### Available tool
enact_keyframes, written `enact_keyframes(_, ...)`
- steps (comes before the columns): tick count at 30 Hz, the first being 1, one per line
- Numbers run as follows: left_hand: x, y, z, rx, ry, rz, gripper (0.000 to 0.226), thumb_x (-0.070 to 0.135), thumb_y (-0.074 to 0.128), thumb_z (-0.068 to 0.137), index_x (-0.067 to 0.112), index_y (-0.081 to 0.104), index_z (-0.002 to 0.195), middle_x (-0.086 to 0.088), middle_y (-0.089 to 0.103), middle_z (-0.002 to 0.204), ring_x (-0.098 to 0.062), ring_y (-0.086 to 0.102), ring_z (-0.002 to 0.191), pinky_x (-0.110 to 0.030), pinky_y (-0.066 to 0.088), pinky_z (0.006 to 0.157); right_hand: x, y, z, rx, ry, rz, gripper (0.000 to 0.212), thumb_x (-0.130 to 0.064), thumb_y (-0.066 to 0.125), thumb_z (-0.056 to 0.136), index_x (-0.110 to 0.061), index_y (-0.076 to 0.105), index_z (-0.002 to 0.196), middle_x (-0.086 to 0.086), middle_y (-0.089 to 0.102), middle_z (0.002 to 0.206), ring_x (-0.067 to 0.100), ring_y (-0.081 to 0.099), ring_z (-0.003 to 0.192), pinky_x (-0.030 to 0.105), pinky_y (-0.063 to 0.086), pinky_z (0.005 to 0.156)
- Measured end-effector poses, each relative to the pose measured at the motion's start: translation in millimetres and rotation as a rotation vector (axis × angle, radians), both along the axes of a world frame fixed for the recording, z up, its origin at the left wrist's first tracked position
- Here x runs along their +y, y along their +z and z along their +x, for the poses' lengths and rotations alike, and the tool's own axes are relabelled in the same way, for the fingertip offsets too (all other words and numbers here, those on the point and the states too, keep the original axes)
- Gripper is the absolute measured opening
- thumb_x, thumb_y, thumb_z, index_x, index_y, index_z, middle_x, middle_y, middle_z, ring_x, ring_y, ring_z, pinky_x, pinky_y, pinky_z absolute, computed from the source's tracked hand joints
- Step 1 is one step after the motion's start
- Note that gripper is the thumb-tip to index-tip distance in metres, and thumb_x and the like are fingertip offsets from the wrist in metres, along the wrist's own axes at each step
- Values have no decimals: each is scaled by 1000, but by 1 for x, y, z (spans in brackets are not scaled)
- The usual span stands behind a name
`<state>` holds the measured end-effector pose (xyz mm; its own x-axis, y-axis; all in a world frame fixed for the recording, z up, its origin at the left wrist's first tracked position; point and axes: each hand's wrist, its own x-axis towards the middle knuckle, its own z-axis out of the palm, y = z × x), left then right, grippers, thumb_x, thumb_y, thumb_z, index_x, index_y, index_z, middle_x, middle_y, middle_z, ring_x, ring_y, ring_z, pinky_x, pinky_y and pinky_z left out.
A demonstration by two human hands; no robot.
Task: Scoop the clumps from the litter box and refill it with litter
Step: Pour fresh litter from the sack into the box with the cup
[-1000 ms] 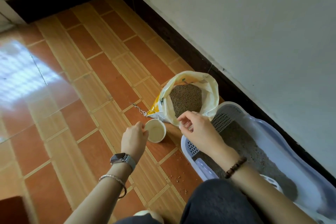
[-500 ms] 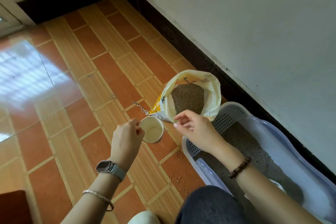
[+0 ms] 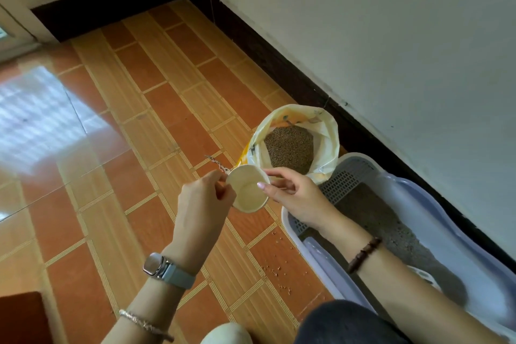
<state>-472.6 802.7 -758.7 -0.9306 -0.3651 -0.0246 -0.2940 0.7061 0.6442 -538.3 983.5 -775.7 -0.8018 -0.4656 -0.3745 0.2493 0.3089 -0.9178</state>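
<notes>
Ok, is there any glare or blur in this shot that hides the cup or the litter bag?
Head view: bright glare washes the floor tiles at left, clear of the cup and litter bag; both read sharply, grains visible in the bag; the litter box is dimmer and softer toward the bottom right corner.

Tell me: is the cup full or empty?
Empty: the cup, held tilted in the left hand, shows a bare pale inside, no litter.
</notes>
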Motion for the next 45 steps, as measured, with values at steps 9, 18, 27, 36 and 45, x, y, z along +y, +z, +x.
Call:
enact_keyframes(9,5,29,-10,108,-32,-87,11,12,61,87,16,68,80,1,61,53,-20,63,49,-41,55,56,5,5,-3,-188,-63,-115,50,-50,69,78,-18,64,117,10,69,112,24,67,105,41,52,97)
enact_keyframes(18,18,25,-35,198,-47,67,18,27,50,97,16,64,90,3,64,63,-17,64,56,-39,56,60,24,18,-30,-136,-207,-169,61,-62,79,62,-28,69,112,0,70,114,17,65,109,40,52,97)
enact_keyframes(27,37,-38,-53,-79,-39,98,32,32,60,93,15,47,117,5,66,83,-17,63,65,-32,51,59,51,2,-48,-58,-510,-56,94,-73,81,41,-27,58,120,-5,66,116,12,64,108,39,51,99)
enact_keyframes(36,48,-53,-66,-67,49,190,32,25,67,87,14,42,103,2,65,67,-15,62,56,-24,42,47,44,-11,-49,197,-530,175,58,-51,78,72,-28,50,117,-9,59,112,0,59,94,11,47,67)
enact_keyframes(45,48,-59,-65,-12,30,199,23,5,59,87,13,44,104,-5,66,63,-22,63,55,-39,54,51,11,-44,-50,647,-299,525,70,-32,85,70,-14,47,125,11,41,133,17,46,113,24,49,94)
